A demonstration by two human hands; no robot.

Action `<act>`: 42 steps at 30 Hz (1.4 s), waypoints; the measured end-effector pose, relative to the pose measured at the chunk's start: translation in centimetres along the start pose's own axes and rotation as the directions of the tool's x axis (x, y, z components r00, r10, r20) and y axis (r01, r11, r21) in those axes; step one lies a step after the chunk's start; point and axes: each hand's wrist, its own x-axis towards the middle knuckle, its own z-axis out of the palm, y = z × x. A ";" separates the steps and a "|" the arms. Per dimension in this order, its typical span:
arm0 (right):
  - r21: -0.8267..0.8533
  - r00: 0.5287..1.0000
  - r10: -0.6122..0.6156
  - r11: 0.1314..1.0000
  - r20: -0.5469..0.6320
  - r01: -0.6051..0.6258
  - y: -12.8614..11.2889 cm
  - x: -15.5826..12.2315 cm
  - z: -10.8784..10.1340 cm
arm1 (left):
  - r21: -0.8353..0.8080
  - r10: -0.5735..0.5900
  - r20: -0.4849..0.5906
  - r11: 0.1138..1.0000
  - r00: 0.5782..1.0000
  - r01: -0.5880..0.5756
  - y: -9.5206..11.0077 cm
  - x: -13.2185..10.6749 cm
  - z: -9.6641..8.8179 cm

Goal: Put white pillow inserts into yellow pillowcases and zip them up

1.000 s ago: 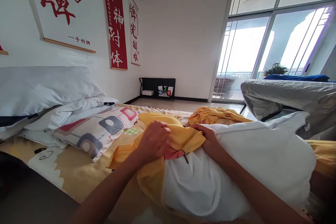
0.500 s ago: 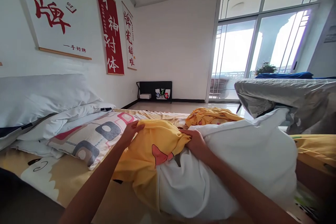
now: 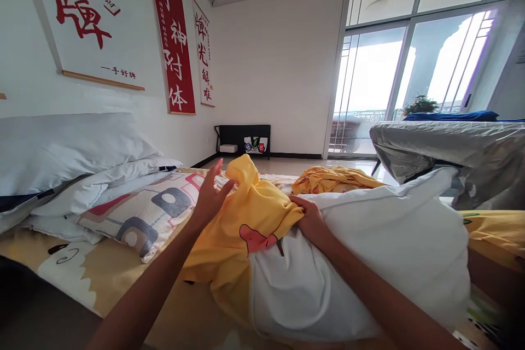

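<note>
My left hand (image 3: 209, 197) open, fingers spread, palm against the raised fold of the yellow pillowcase (image 3: 241, 224), my right hand (image 3: 311, 221) clenched on its edge atop the white pillow (image 3: 369, 251), the cloth bunched between both hands, near the bed (image 3: 102, 268) middle, patterned pillow (image 3: 143, 213) just left.

The single view sits on the person's head, low over the bed (image 3: 102, 268) and tilted only slightly down, so the left hand (image 3: 211, 197), right hand (image 3: 311, 221), yellow cover (image 3: 246, 219) and white pillow (image 3: 369, 262) lie close before the lens at mid-frame. It faces down the room to the far wall (image 3: 279, 65), with the scroll-hung wall (image 3: 135, 104) at left and glass doors (image 3: 389, 76) at right.
</note>
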 end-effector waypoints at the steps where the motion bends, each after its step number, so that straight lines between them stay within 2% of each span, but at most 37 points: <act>1: 0.012 1.000 -0.015 1.000 0.011 0.015 0.1 0.0 -0.1 | 0.186 0.178 -0.121 0.970 0.976 -0.154 0.0 -0.9 0.2; 2: 0.014 0.999 -0.033 0.999 0.026 0.033 0.1 0.1 -0.1 | 0.340 0.367 -0.145 0.890 0.919 -0.302 0.3 -1.9 0.4; 3: 0.009 0.998 -0.052 0.999 0.044 0.051 0.2 0.1 0.0 | 0.440 0.515 -0.079 0.786 0.853 -0.434 0.6 -2.8 0.7; 4: 0.003 0.995 -0.069 0.998 0.068 0.069 0.3 0.1 0.1 | 0.486 0.597 0.045 0.688 0.801 -0.539 1.1 -3.6 1.2; 5: 0.001 0.992 -0.082 0.997 0.097 0.083 0.4 0.1 0.3 | 0.500 0.611 0.184 0.616 0.770 -0.609 1.6 -4.2 1.7; 6: 0.002 0.987 -0.090 0.996 0.131 0.091 0.5 0.0 0.4 | 0.511 0.573 0.302 0.577 0.762 -0.637 2.1 -4.6 2.3; 8: -0.004 0.981 -0.089 0.996 0.174 0.091 0.7 -0.3 0.7 | 0.563 0.433 0.417 0.567 0.799 -0.601 2.7 -4.8 3.5; 11: -0.084 0.988 -0.099 0.990 0.123 0.109 0.6 -0.8 0.6 | 0.614 0.283 0.463 0.582 0.840 -0.534 2.7 -4.4 4.6; 14: -0.205 0.975 -0.162 0.960 0.152 0.191 -0.8 -1.1 0.3 | 0.663 0.215 0.437 0.580 0.874 -0.474 2.6 -4.0 5.0; 17: -0.336 0.959 -0.197 0.906 0.202 0.257 -2.4 -1.2 0.5 | 0.732 0.203 0.378 0.532 0.903 -0.426 2.8 -3.9 4.9; 21: -0.525 0.940 -0.275 0.779 0.204 0.342 -3.0 -1.5 1.4 | 0.767 0.218 0.368 0.478 0.904 -0.428 2.7 -3.2 4.4; 24: -0.639 0.890 -0.402 0.631 0.215 0.439 -2.6 -1.6 1.8 | 0.772 0.176 0.351 0.502 0.920 -0.390 1.9 -2.3 3.5; 26: -0.690 0.860 -0.457 0.548 0.227 0.474 -2.4 -1.6 1.7 | 0.763 0.108 0.348 0.545 0.931 -0.349 1.3 -1.9 2.7; 29: -0.735 0.853 -0.478 0.497 0.211 0.461 -2.2 -1.2 1.1 | 0.663 0.002 0.429 0.678 0.903 -0.317 0.9 -1.9 1.5; 31: -0.746 0.861 -0.481 0.511 0.165 0.428 -2.0 -0.9 0.7 | 0.575 -0.030 0.487 0.763 0.873 -0.294 1.3 -2.3 0.9; 33: -0.726 0.872 -0.466 0.547 0.148 0.416 -1.7 -0.5 0.3 | 0.529 -0.051 0.523 0.802 0.851 -0.277 2.0 -2.7 0.5; 36: -0.686 0.878 -0.444 0.584 0.179 0.435 -1.4 -0.1 -0.1 | 0.559 -0.058 0.567 0.759 0.821 -0.333 3.1 -2.9 0.0; 38: -0.685 0.864 -0.476 0.575 0.165 0.447 -1.4 -0.3 -0.1 | 0.582 -0.044 0.595 0.712 0.803 -0.392 3.6 -2.9 -0.2; 42: -0.722 0.782 -0.613 0.492 0.109 0.486 -1.8 -1.2 0.1 | 0.601 -0.094 0.657 0.664 0.748 -0.445 4.4 -3.1 0.0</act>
